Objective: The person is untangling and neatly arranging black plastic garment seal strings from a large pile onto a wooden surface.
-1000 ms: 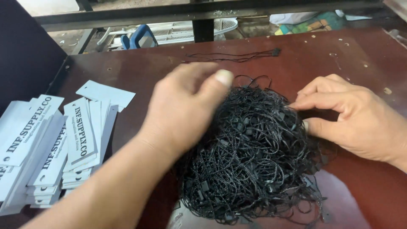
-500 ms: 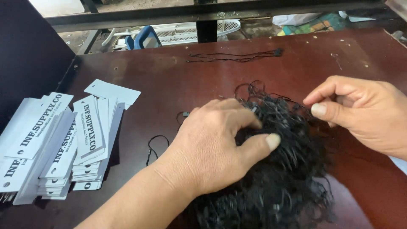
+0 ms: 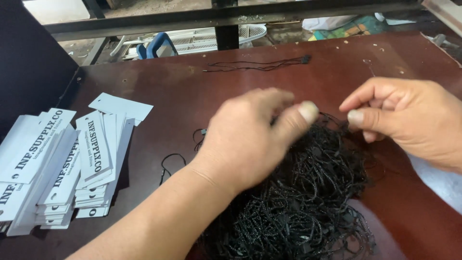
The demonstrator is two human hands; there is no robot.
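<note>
step: picking 1 cord from black cord pile (image 3: 308, 192) | L hand (image 3: 250, 139) fingers pinching cord, blurred | R hand (image 3: 409, 120) fingers pressed together, grip can't tell | next, likely: needs clean single-strand pull

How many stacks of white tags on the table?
2, both at the left: a larger fanned stack of white tags by the table's edge, and a smaller stack just right of it. Cards buried underneath can't be counted.
</note>
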